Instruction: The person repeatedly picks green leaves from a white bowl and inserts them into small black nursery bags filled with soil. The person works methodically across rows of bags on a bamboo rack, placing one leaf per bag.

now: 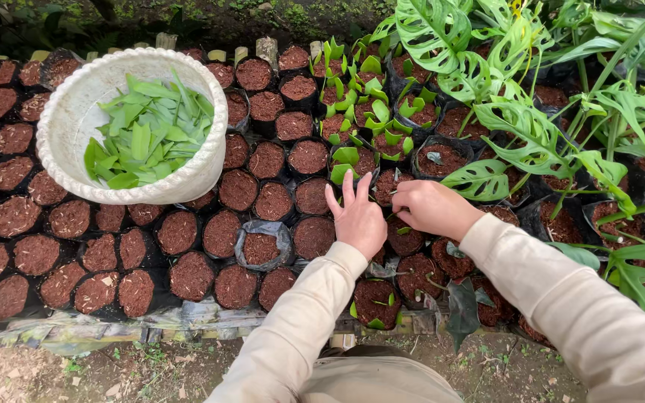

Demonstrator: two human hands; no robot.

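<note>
A round white basket [69, 119] of cut green leaves [147, 134] rests on black soil-filled nursery bags [188, 231]. The left hand [357, 216] lies open, fingers spread, beside one bag [390, 183]; the right hand [431, 207] curls closed over it, contents hidden.

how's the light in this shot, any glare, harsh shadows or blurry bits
Head view: soft, even daylight with no harsh shadows; the white bowl of cut leaves is bright but not blown out. Left hand, right hand and the soil-filled black pots are sharp. The top edge behind the pots falls dark, and the row of pots bows slightly toward the left edge, as from a wide lens.
</note>
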